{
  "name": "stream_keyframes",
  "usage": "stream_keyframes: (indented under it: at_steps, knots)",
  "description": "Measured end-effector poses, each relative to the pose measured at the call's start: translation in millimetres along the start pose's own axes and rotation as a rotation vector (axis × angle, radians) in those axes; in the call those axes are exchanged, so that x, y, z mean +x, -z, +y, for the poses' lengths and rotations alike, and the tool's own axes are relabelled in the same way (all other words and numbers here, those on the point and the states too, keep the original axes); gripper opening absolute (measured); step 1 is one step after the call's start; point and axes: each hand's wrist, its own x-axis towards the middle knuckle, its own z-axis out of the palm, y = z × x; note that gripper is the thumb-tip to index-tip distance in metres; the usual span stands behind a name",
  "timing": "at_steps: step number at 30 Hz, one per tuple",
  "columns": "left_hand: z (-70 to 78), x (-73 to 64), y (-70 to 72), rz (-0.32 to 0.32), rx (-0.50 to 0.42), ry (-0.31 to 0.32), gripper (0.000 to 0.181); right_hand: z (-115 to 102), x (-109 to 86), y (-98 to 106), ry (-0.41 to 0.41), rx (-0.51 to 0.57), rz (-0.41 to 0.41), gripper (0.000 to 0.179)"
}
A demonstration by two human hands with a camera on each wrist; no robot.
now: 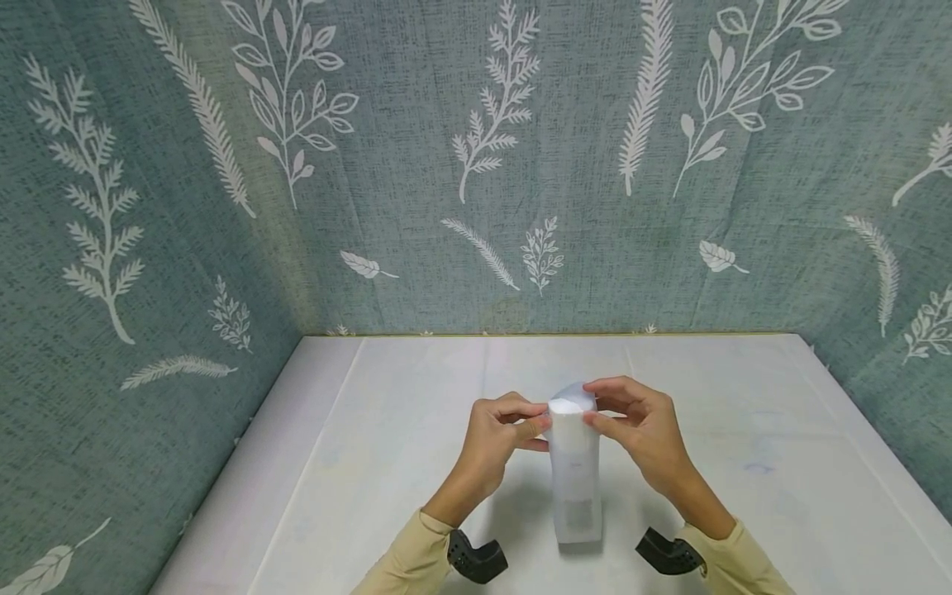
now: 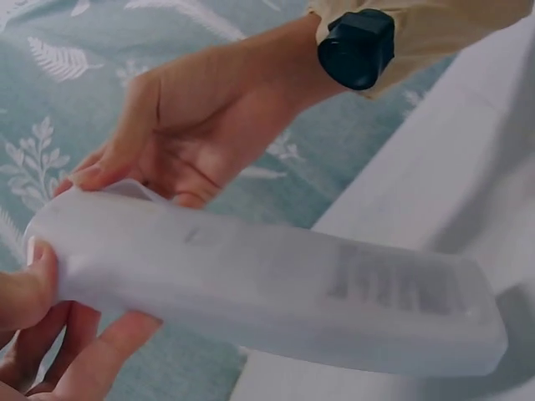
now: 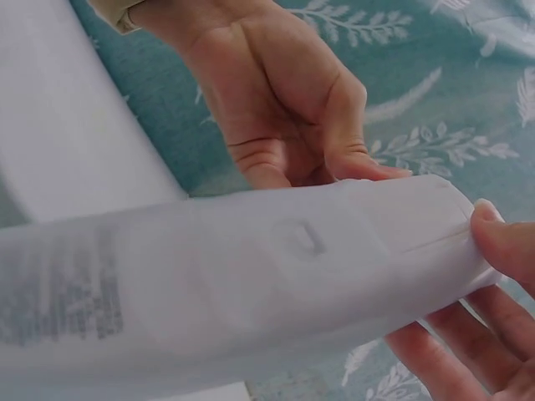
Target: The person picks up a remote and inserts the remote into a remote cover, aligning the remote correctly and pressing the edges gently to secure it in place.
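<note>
A long white package (image 1: 576, 487) in cloudy translucent plastic wrapping stands on end over the white table, between both hands. Its upper end has a thin see-through flap (image 1: 576, 393) that sticks up. My left hand (image 1: 491, 438) pinches the upper left edge, thumb on the near side and fingers behind. At the upper right edge my right hand (image 1: 647, 430) holds the wrapping, its thumb (image 2: 113, 167) close by the loose flap. Blurred dark print (image 3: 63, 284) shows through the plastic near the lower end. What lies inside the wrapping is hazy.
The white table (image 1: 402, 463) reaches back to a teal leaf-patterned curtain (image 1: 416, 165), which also hangs along both sides. A black camera (image 1: 476, 558) sits on the left wrist and another (image 1: 669, 552) on the right, both near the package's lower end.
</note>
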Motion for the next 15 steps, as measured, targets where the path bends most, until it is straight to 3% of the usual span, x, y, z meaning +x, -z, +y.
stream_keyframes:
  at_steps: [15]
  knots:
    - [-1.2, 2.2, -2.3, 0.157, -0.002, -0.006, 0.013, 1.9, 1.5, -1.8, -0.024, 0.023, -0.036, 0.029]
